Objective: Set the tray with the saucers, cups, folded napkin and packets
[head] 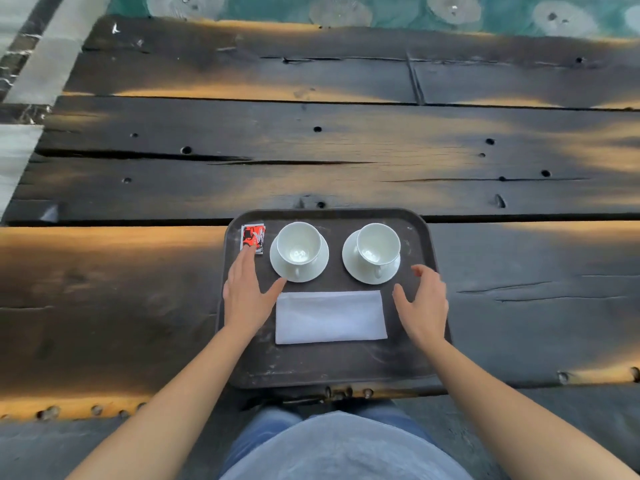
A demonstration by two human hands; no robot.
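Note:
A dark brown tray (332,367) lies at the near edge of a wooden table. On its far half stand two white cups on white saucers, the left cup (299,244) and the right cup (378,244), handles toward me. A folded white napkin (330,317) lies flat in front of them. Red and black packets (253,236) sit in the far left corner. My left hand (246,292) lies open on the tray, fingertips touching the packets. My right hand (424,301) hovers open over the tray's right edge, fingers curled, holding nothing.
The table (311,143) is made of dark weathered planks with cracks, holes and orange light patches. Beyond its far edge is a teal patterned floor (381,10). Pale paving (20,64) runs along the left. My lap is below the near edge.

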